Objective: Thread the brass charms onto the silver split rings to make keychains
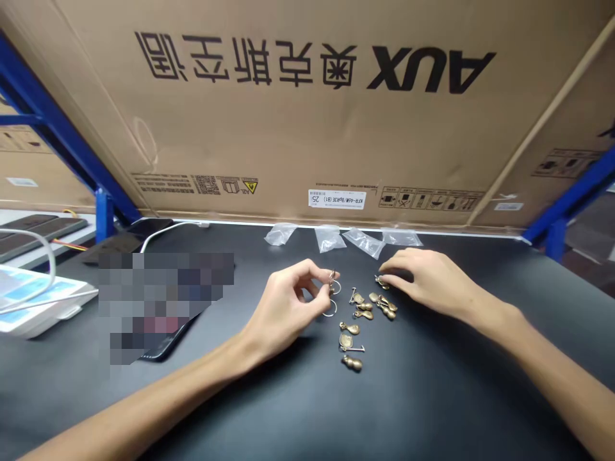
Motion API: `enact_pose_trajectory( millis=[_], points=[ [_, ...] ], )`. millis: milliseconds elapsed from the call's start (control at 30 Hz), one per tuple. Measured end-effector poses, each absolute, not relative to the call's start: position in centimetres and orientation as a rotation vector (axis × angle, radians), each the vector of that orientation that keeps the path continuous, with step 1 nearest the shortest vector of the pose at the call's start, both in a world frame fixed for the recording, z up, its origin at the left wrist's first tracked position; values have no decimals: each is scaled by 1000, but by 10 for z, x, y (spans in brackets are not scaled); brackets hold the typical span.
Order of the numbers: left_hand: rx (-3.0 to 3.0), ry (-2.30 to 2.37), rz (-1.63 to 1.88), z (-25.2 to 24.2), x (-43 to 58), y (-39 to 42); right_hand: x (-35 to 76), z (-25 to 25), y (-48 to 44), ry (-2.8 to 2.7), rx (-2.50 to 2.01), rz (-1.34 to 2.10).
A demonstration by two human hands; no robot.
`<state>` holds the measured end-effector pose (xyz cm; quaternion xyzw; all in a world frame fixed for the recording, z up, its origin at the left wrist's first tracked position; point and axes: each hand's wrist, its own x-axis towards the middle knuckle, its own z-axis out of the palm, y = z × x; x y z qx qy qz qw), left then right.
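My left hand (293, 301) is closed in a pinch on metal key rings (335, 287), which hang from between thumb and fingertips above the table. My right hand (423, 282) reaches down at the far side of the charms, its thumb and fingers closing on a small bronze-coloured charm (383, 282), partly hidden by the fingertips. Between the hands lie several bronze charms, among them a gourd-shaped charm (353, 363), a round flat charm (346, 340) with a thin hammer-like charm (354, 349) beside it, and a spoon-shaped charm (350, 328).
Several clear plastic bags (329, 238) lie along the back of the black table (307, 410). Behind stands a large cardboard box (269, 141) between blue metal posts (103, 214). At left are a blurred-out item (166, 301), a white box (38, 301) and a white cable (163, 232).
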<state>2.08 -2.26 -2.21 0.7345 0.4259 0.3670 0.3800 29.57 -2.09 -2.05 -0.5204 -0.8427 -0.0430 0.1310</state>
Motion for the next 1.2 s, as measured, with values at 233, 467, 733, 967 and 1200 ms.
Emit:
enact_pose_trajectory(
  millis=[233, 467, 733, 967, 1200],
  points=[
    [1899, 1075, 928, -23, 21, -22, 291, -26, -21, -2563, -1406, -169],
    [1923, 1055, 923, -24, 21, -22, 292, -25, -21, -2528, -1404, -159],
    [2095, 1028, 946, -29, 21, -23, 263, -14, -37, -2156, -1340, 312],
    [2321, 964, 955, -36, 22, -29, 229, -10, -60, -2024, -1274, 627],
    [2388, 947, 974, -36, 23, -33, 218, -13, -68, -1868, -1327, 704]
  ],
)
